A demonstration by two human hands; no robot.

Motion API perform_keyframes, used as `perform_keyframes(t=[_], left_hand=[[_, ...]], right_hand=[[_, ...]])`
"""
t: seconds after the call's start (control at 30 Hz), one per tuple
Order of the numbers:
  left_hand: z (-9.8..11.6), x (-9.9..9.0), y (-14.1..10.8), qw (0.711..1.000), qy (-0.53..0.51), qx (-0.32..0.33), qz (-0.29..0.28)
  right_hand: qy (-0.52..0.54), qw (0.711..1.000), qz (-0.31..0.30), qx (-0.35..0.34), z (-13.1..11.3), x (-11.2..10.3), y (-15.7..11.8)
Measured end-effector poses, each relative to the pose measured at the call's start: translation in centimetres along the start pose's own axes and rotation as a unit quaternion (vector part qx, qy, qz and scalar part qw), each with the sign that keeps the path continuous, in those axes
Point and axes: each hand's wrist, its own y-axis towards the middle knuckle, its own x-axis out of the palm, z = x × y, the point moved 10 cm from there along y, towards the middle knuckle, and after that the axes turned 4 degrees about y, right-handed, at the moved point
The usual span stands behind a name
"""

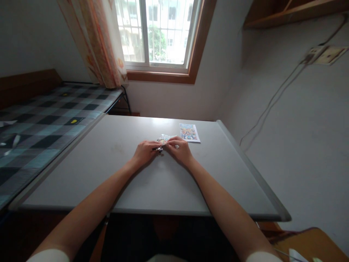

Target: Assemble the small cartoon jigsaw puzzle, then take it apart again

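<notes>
Near the middle of the table (163, 182), my left hand (146, 150) and my right hand (179, 148) meet with their fingertips almost touching. Between them lies a small heap of light, many-coloured jigsaw pieces (163, 138), too small to make out singly. A few darker pieces (159, 149) show under the left fingertips. Both hands are closed, fingers and thumbs pinched on pieces of the heap, though the fingers partly hide what each one grips. Just beyond my right hand a printed picture card (189, 133) with a colourful cartoon design lies flat.
A bed with a checked cover (89, 107) runs along the table's left side. Behind the table are a window (169, 36) and an orange curtain (100, 43). Cables (267, 105) hang from a wall socket (313, 54) at right. A wooden chair (313, 242) stands at lower right.
</notes>
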Motion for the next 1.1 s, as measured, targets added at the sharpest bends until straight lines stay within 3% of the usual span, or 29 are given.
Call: perform_keyframes(t=[0.23, 0.37, 0.67, 0.9, 1.1], left_hand=[[0.3, 0.1, -0.2, 0.998, -0.06, -0.006, -0.017], [0.3, 0.5, -0.2, 0.998, -0.06, -0.001, -0.027], [-1.3, -0.3, -0.2, 0.993, 0.009, -0.118, -0.021], [-3.4, -1.0, -0.5, 0.984, 0.011, -0.174, 0.034], [-3.4, -1.7, -0.2, 0.988, -0.034, -0.116, 0.091]], right_hand=[[-0.02, 0.995, 0.018, 0.096, 2.5, -0.3, -0.2], [-0.04, 0.993, 0.015, 0.109, 3.0, -0.2, -0.3], [-0.083, 0.996, -0.003, -0.01, 0.5, 0.2, -0.2], [-0.062, 0.996, -0.009, 0.057, 1.3, 0.3, -0.1], [-0.105, 0.99, 0.022, 0.089, 2.5, -1.1, 0.0]])
